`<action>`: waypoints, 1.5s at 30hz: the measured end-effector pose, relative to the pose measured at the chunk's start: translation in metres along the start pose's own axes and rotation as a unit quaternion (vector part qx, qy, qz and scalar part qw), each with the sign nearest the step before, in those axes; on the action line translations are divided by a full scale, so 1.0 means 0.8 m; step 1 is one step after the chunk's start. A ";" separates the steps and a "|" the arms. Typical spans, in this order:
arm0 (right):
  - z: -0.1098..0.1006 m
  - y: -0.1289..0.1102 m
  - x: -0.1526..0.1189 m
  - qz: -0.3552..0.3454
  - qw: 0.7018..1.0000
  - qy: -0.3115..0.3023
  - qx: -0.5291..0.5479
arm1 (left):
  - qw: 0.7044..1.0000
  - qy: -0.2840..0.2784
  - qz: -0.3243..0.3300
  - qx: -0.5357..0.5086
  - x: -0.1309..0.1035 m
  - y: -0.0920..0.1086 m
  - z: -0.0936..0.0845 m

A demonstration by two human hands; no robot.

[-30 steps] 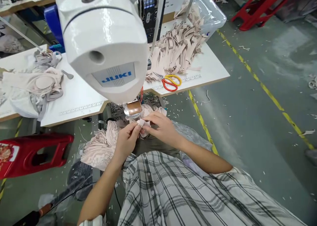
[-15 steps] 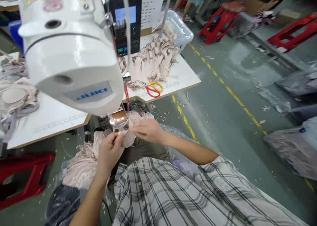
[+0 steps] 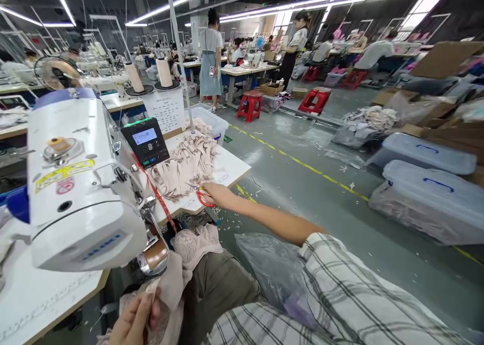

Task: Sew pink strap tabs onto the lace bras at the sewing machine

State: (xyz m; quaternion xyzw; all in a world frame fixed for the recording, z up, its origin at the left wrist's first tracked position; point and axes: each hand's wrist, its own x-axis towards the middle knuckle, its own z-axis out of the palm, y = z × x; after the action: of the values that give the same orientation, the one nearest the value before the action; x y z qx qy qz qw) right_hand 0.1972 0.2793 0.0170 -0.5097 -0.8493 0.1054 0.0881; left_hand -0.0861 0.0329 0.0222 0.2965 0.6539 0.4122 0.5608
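My left hand [image 3: 138, 317] pinches a light beige fabric piece [image 3: 172, 282] below the sewing machine's head. The fabric, part of a bra with lace cups [image 3: 189, 246], lies over my lap beside the machine [image 3: 86, 198]. Out at the table's front edge, my right hand [image 3: 214, 194] has its fingers closed on the red and yellow scissors [image 3: 204, 199]. The blades point left toward a pile of beige fabric strips [image 3: 185, 168] on the white table [image 3: 234, 168].
A control panel [image 3: 145, 141] and two thread cones [image 3: 164, 72] stand behind the machine. Behind the strips is a plastic bin [image 3: 217, 123]. Red stools [image 3: 249, 106], lidded boxes [image 3: 434, 183] and several people are farther off.
My right hand has left the fabric and reached forward to the scissors, closing on them. My left hand still grips the fabric. The view has tilted up, showing more of the room.
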 end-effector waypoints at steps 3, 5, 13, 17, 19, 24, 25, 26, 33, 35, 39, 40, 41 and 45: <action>-0.009 -0.019 -0.081 -0.035 0.998 -0.025 0.042 | 0.996 0.016 0.005 -0.087 -0.014 0.007 0.017; -0.011 -0.042 -0.138 -0.071 0.992 -0.029 0.105 | 0.991 -0.012 -0.004 -0.134 -0.022 0.011 0.029; 0.011 -0.111 -0.218 -0.203 0.964 -0.022 0.168 | 0.975 -0.074 -0.016 -0.210 -0.024 -0.007 0.030; 0.024 -0.128 -0.202 -0.226 0.960 -0.020 0.166 | 0.979 -0.082 -0.002 -0.184 -0.029 -0.013 0.030; 0.027 -0.131 -0.194 -0.226 0.960 -0.034 0.164 | 0.982 -0.080 0.005 -0.174 -0.028 -0.012 0.030; 0.028 -0.128 -0.188 -0.201 0.957 -0.118 0.173 | 0.991 -0.064 0.024 -0.115 -0.026 -0.013 0.026; 0.027 -0.127 -0.189 -0.192 0.955 -0.136 0.179 | 0.992 -0.068 0.027 -0.099 -0.026 -0.016 0.025; 0.026 -0.126 -0.190 -0.181 0.954 -0.150 0.188 | 0.993 -0.073 0.031 -0.088 -0.025 -0.018 0.024; 0.015 -0.130 -0.194 -0.136 0.947 -0.178 0.231 | 0.992 -0.096 0.043 -0.064 -0.024 -0.032 0.025; 0.015 -0.133 -0.192 -0.131 0.947 -0.179 0.234 | 0.993 -0.092 0.048 -0.052 -0.024 -0.032 0.026; 0.016 -0.134 -0.191 -0.124 0.945 -0.194 0.230 | 0.995 -0.081 0.043 -0.037 -0.025 -0.032 0.025; 0.017 -0.134 -0.192 -0.124 0.946 -0.198 0.226 | 0.995 -0.080 0.040 -0.035 -0.025 -0.032 0.025; 0.018 -0.132 -0.193 -0.124 0.946 -0.200 0.221 | 0.996 -0.078 0.036 -0.035 -0.026 -0.033 0.025; 0.024 -0.123 -0.201 -0.128 0.949 -0.189 0.216 | 0.993 -0.076 0.009 -0.093 -0.026 -0.034 0.022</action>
State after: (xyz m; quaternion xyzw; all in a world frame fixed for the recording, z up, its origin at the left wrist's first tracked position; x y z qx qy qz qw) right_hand 0.1839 0.0907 0.0184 -0.3361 -0.8655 0.3684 0.0469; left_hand -0.0626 0.0056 0.0081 0.2796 0.5654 0.4522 0.6306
